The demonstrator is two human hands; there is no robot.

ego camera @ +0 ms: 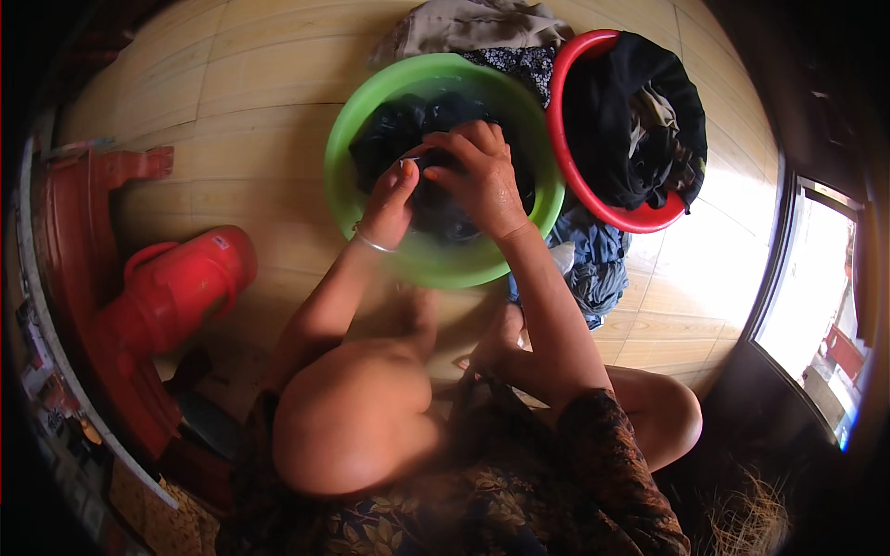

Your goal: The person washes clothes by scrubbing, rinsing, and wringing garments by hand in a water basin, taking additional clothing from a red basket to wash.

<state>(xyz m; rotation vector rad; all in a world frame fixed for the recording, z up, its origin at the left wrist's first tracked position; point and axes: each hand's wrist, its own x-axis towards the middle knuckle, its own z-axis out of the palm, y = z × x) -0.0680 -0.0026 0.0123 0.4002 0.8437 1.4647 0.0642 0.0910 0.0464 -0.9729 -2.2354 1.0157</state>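
Observation:
Dark wet laundry [389, 128] lies in water inside a round green plastic basin [337, 167] on the floor before me. Over the basin, both hands meet on a bunched part of a dark cloth [445, 198]. My left hand [391, 201], with a bracelet at its wrist, grips it from the left, thumb upward. My right hand [483, 174] curls over it from above, its skin wet. A small pale edge shows near the left fingertips; what it belongs to is unclear. Part of the held cloth is hidden behind the fingers.
A red basin [567, 139] heaped with black clothes [612, 118] touches the green one's right side. Blue garments [594, 267] lie below it on the tiled floor [257, 76]. Behind sits a beige cloth [480, 28]. A red thermos flask [191, 281] is at left, beside reddish wooden furniture [76, 229].

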